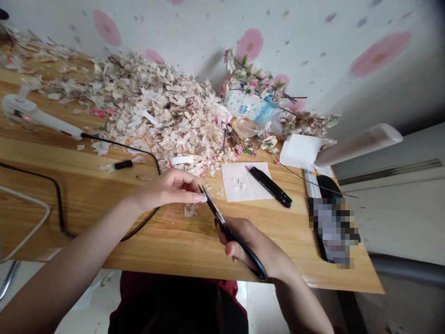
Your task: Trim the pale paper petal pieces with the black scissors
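My right hand (253, 248) grips the dark-handled scissors (229, 229), blades pointing at the pale petal scrap (204, 197) pinched in my left hand (170, 188), above bare wooden table (167, 246) near its front edge. The papery petal heap (156, 111) crowds behind; a black cable (59, 204) loops left, and black markers (270, 186) lie on white paper (234, 192) to the right.

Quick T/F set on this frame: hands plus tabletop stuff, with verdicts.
1. The right hand holds scissors. True.
2. The left hand is empty. False: its fingertips pinch a small pale piece at the scissor tips.
3. Black pens lie partly on a white sheet. True.
4. The petal pile sits right of the lamp. False: the pile is left of the lamp.
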The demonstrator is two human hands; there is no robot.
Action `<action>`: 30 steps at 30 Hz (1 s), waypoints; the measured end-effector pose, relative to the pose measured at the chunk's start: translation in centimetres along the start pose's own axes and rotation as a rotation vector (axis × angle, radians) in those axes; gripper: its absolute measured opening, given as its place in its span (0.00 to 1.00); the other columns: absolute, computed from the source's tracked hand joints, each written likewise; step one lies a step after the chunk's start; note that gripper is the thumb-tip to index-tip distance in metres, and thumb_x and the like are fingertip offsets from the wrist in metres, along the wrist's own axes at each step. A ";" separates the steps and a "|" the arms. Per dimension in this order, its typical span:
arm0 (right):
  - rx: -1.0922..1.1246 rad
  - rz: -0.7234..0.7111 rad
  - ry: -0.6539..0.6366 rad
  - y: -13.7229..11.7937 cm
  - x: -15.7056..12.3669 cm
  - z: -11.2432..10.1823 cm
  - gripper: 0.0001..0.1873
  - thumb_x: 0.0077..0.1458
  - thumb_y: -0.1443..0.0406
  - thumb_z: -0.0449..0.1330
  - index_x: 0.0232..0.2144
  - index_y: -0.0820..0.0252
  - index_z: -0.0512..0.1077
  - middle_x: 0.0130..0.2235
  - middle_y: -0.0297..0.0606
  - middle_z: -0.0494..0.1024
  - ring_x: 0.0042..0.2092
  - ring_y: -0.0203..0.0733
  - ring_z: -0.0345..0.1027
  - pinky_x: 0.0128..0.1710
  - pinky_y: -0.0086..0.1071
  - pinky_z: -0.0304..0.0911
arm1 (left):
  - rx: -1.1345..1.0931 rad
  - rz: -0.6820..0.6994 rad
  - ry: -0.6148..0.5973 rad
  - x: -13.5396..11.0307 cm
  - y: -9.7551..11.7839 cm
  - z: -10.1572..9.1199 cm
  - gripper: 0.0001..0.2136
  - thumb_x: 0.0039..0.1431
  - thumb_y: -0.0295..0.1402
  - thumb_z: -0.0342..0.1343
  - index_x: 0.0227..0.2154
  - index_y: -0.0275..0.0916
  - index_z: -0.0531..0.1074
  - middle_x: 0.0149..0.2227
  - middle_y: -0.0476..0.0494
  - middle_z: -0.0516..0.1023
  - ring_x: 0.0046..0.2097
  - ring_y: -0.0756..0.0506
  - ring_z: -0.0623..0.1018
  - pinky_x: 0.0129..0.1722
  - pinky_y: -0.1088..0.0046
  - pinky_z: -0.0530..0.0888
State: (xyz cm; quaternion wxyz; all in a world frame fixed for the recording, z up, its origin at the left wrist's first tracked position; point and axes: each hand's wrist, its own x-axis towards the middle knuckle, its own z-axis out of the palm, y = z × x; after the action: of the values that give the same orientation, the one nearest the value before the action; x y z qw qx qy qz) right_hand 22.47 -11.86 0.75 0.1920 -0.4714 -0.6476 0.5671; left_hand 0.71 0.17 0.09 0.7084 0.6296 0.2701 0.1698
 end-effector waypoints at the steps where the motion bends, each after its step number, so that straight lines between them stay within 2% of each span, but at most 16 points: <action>1: -0.001 0.000 0.000 0.0 0.0 0.0 0.37 0.50 0.31 0.44 0.25 0.59 0.59 0.24 0.31 0.61 0.27 0.35 0.51 0.26 0.30 0.46 | 0.002 0.002 0.002 0.0 0.0 0.0 0.08 0.50 0.36 0.63 0.24 0.36 0.74 0.26 0.47 0.74 0.30 0.50 0.70 0.30 0.76 0.66; 19: -0.004 0.033 0.027 -0.1 -0.1 -0.2 0.37 0.49 0.31 0.46 0.24 0.59 0.59 0.23 0.30 0.61 0.26 0.35 0.52 0.26 0.30 0.45 | 0.013 -0.023 0.071 -0.2 0.4 0.0 0.07 0.55 0.34 0.60 0.27 0.36 0.76 0.28 0.49 0.76 0.33 0.51 0.73 0.35 0.78 0.68; 26: 0.012 0.015 0.060 0.0 0.0 -0.1 0.35 0.51 0.33 0.47 0.24 0.59 0.59 0.23 0.30 0.61 0.26 0.34 0.53 0.25 0.30 0.44 | 0.043 -0.030 0.077 0.1 0.3 0.6 0.07 0.50 0.35 0.64 0.26 0.37 0.75 0.28 0.50 0.77 0.33 0.50 0.74 0.34 0.76 0.69; 30: 0.013 0.010 0.057 0.1 0.1 -0.1 0.35 0.51 0.33 0.47 0.24 0.59 0.59 0.23 0.30 0.61 0.26 0.34 0.53 0.26 0.30 0.44 | 0.046 -0.033 0.085 0.2 0.2 0.7 0.06 0.51 0.35 0.63 0.26 0.37 0.75 0.28 0.50 0.77 0.33 0.50 0.73 0.34 0.76 0.68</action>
State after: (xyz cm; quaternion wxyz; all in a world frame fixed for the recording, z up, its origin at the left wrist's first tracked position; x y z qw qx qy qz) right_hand 22.57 -11.74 0.66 0.2106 -0.4894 -0.6356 0.5586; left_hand 1.27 -0.23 0.35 0.6844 0.6332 0.3144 0.1785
